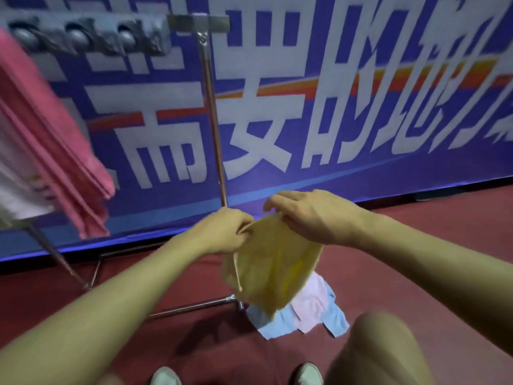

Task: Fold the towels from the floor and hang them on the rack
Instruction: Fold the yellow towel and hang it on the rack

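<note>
Head view, frame motion-blurred. You hold a yellow towel [273,262] up in the air in front of you, clear of the floor. Your left hand [222,232] is pinched closed on its top edge at the left corner; the cloth sits between thumb and fingertips. Your right hand [313,215] grips the same top edge just beside the left, fingers [273,202] curled over the hem from above. The two hands are close together, nearly touching. The towel hangs below both grips in loose folds, narrowing to a point at its lower end.

Directly beneath it, on the red floor [416,245], lie a pink towel [311,307] over a light blue towel [277,326], beside the foot of the metal rack [215,129]. A deeper pink towel [52,134] hangs from the rack at upper left. A blue banner [333,107] with large white characters stands behind. Your shoes [308,375] show at the bottom edge.
</note>
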Demonstrator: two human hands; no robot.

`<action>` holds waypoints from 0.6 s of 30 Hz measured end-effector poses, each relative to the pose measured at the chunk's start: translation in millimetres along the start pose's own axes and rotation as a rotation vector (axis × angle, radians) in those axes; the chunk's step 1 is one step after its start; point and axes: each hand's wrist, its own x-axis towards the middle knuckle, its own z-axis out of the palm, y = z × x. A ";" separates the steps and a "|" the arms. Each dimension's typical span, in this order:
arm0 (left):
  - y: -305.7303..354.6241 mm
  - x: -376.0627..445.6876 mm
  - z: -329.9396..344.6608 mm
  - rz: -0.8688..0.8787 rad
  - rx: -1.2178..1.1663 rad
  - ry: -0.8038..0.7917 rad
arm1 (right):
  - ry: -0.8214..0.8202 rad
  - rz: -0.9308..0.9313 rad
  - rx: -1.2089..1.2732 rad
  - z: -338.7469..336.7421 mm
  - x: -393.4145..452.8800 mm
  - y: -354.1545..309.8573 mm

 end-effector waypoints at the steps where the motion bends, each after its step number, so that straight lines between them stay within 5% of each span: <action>1: -7.6 -12.1 -13.9 -0.012 0.014 0.030 | 0.020 0.027 0.008 -8.1 -0.5 -3.0; 14: -50.4 -117.5 -161.0 -0.311 0.108 0.212 | -0.034 0.080 -0.061 -43.2 17.3 -42.9; 18: -52.7 -129.9 -159.1 -0.500 -0.320 0.185 | -0.009 0.181 0.025 -45.7 26.0 -46.4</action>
